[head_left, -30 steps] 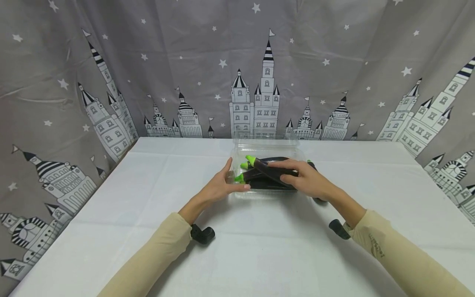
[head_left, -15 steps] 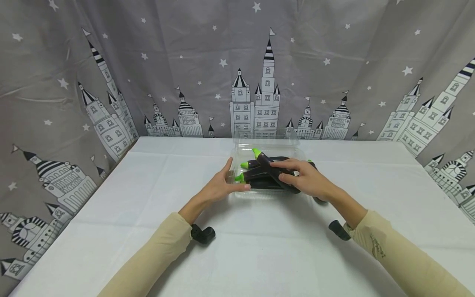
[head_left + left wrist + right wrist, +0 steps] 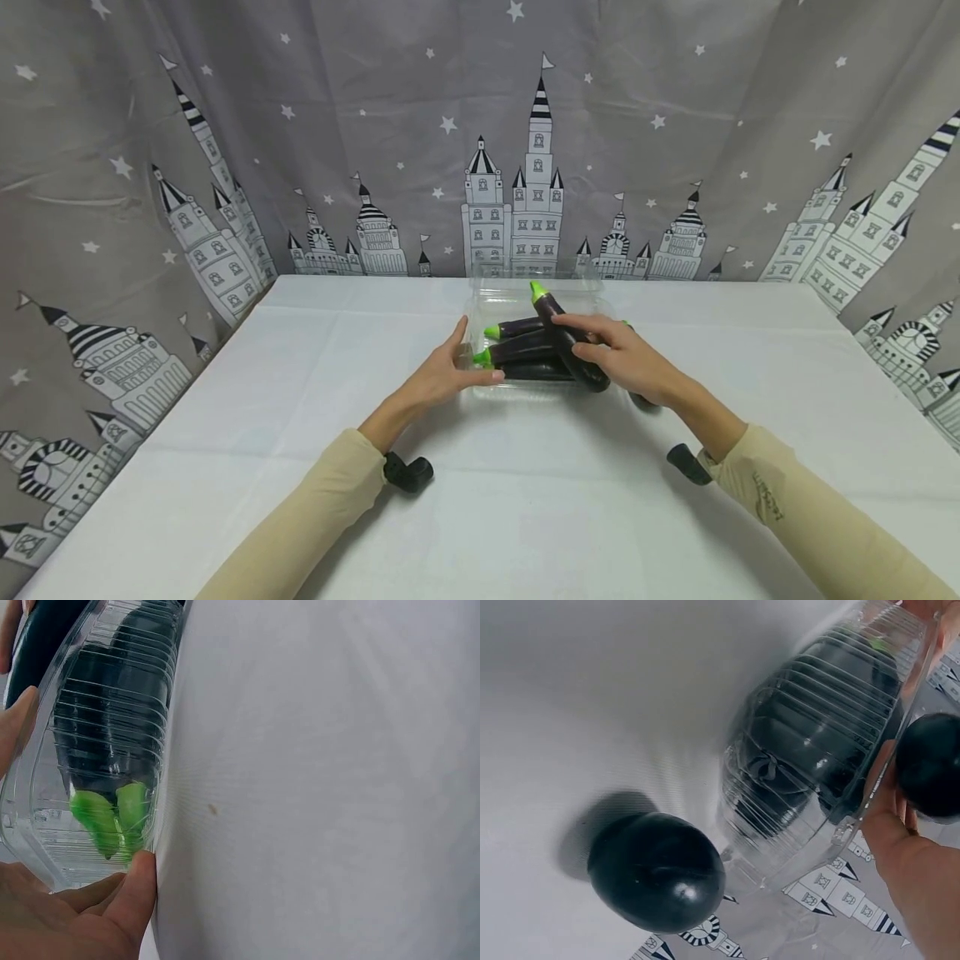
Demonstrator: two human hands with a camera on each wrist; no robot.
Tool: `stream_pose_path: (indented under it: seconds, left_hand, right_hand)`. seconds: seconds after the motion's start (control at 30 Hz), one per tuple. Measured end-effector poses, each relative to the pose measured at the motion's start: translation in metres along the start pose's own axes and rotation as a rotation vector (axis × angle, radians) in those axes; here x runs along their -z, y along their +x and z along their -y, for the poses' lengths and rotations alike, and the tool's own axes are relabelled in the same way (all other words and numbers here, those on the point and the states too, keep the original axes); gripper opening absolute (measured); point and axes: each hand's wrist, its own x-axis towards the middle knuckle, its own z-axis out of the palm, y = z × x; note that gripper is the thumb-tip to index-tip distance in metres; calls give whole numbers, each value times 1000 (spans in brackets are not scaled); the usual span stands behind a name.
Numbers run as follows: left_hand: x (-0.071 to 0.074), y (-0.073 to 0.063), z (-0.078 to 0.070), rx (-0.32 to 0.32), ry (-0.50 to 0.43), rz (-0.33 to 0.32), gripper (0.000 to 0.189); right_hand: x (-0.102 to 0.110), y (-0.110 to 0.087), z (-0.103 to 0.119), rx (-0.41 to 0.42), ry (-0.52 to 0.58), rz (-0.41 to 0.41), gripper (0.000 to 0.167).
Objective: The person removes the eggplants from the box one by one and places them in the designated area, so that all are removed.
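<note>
My right hand (image 3: 630,362) grips an eggplant (image 3: 591,377) slantwise above the clear plastic container (image 3: 540,390), its green stem end pointing to the back. Several more eggplants (image 3: 517,348) lie inside, green stems (image 3: 94,814) toward the left end. My left hand (image 3: 433,382) holds that left end, thumb along the front rim and fingers at the end wall. In the right wrist view the held eggplant (image 3: 934,765) shows its round dark end beside the container's rim. Another eggplant (image 3: 656,874) lies outside, right of the container, partly hidden by my right hand in the head view.
The container's clear lid (image 3: 536,285) is folded back behind it. A white cloth covers the table (image 3: 525,517). At the table's back edge hangs a grey curtain (image 3: 345,100) printed with castles and stars. A black wrist-worn device (image 3: 408,472) sits at the left cuff.
The eggplant in my right hand has swung from lying across the others to a steeper angle, its stem end moving back and right, lifted over the pile. My left hand stays in place.
</note>
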Motion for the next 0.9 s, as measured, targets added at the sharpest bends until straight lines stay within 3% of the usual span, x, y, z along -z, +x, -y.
stream_pose_path:
  seconds: [0.2,0.47,0.9]
  left_hand:
    - [1,0,0,-15,-32,18,117]
    - [1,-1,-1,-9,-23,10,119]
    - [0,0,0,-4,-17,8,119]
  right_hand:
    - [0,0,-3,-75,57,-32,57]
    - [0,-2,-4,-103,118,-53,62]
    - [1,-5,-11,-60,150,-72,61]
